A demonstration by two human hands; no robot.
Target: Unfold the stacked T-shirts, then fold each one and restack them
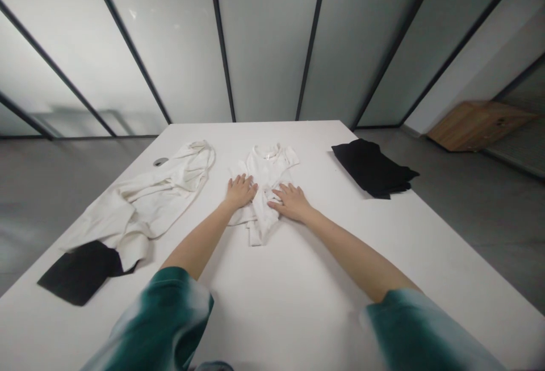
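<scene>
A small white garment (pixel 264 168), with a round neckline at its far end, lies crumpled on the white table (pixel 272 291). My left hand (pixel 240 190) rests palm down on its left side, fingers spread. On the right side of the cloth lies my right hand (pixel 291 202), also flat with its fingers apart. Between the two hands the fabric is bunched, and a narrow folded part points toward me. What is under my palms is hidden.
To the left, a larger white garment (pixel 166 184) sprawls rumpled, partly over a black cloth (pixel 85 272). A stack of black cloths (pixel 371 167) lies near the right edge. Beyond it, a wooden cabinet (pixel 472 124) stands on the floor. Frosted glass panels (pixel 268 42) rise behind the table.
</scene>
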